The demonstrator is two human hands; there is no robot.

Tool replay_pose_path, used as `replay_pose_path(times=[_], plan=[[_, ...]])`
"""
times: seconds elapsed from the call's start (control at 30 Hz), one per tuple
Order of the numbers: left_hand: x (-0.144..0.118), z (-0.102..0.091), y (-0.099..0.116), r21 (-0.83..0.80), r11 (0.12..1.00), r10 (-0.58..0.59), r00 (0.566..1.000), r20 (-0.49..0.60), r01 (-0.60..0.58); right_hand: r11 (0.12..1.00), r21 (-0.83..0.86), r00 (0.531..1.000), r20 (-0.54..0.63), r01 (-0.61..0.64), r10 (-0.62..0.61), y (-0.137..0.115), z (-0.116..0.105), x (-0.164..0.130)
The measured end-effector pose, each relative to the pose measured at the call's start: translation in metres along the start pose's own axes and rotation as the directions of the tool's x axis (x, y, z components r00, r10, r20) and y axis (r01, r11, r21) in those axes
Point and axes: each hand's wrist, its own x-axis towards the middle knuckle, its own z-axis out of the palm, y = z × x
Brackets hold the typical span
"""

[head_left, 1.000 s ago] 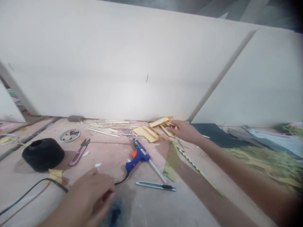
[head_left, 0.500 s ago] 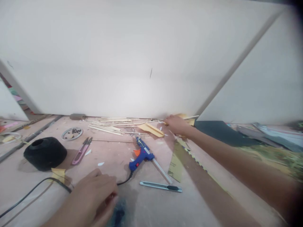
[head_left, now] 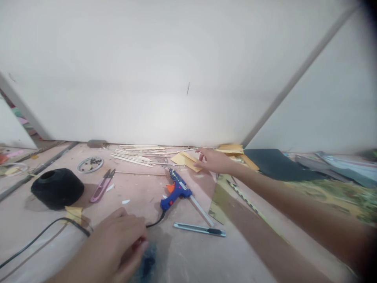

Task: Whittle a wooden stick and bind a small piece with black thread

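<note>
My left hand (head_left: 122, 237) is curled, with fingers and thumb drawn in close to the table. Whatever its fingers may enclose is hidden. Farther back, my right hand (head_left: 215, 159) reaches over a folded piece of yellow paper (head_left: 184, 159), its thumb and forefinger apart at the paper's right edge. Between the hands lies a blue glue gun (head_left: 178, 190) with an orange trigger and a clear glue stick (head_left: 202, 211) out of its rear. A utility knife (head_left: 200, 229) lies in front of it. Thin wooden sticks (head_left: 132, 158) are piled left of the yellow paper.
At left are a black thread cone (head_left: 59, 190), pink thread snips (head_left: 101, 186), a round lid with small dark bits (head_left: 90, 164) and a black cable (head_left: 38, 236). A yellow tape measure (head_left: 246, 200) lies under my right forearm. White panels (head_left: 147, 78) stand behind.
My right hand has shifted left and a little nearer, from the yellow paper pieces at the back to the folded yellow paper. That paper has turned slightly. My left hand stays almost still.
</note>
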Motion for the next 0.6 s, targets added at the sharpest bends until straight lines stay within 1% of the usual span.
replay_pose_path(times=[0.07,0.13,0.23,0.3,0.37,0.47,0.53,0.6], plan=[[-0.001,0.0,0.0,-0.004,1.0,-0.014,1.0,0.007,0.014,1.0,0.004,0.999,0.032,-0.01,0.01,-0.008,0.006,0.002],[-0.001,0.001,-0.001,-0.011,1.0,-0.025,1.0,-0.002,0.025,0.999,-0.024,0.998,0.047,-0.042,0.043,-0.009,0.006,0.007],[-0.001,0.001,-0.001,-0.015,0.999,-0.035,0.999,-0.009,0.035,0.986,-0.091,0.99,0.007,-0.143,0.144,0.001,-0.007,0.014],[-0.001,0.001,-0.001,-0.013,0.999,-0.036,0.999,0.003,0.036,0.967,-0.132,0.976,-0.033,-0.22,0.217,0.012,-0.019,0.019],[-0.001,0.0,0.0,-0.011,0.999,-0.042,0.999,0.023,0.043,0.948,-0.166,0.962,-0.074,-0.273,0.264,0.021,-0.029,0.021],[-0.001,-0.001,0.001,-0.01,0.997,-0.07,0.996,0.053,0.07,0.932,-0.193,0.948,-0.153,-0.306,0.279,0.024,-0.036,0.021],[-0.001,-0.002,0.001,-0.013,0.997,-0.079,0.995,0.063,0.08,0.933,-0.188,0.946,-0.173,-0.306,0.275,0.017,-0.038,0.02],[-0.001,-0.003,0.002,-0.017,0.996,-0.081,0.995,0.066,0.082,0.941,-0.167,0.95,-0.163,-0.293,0.267,0.006,-0.04,0.02]])
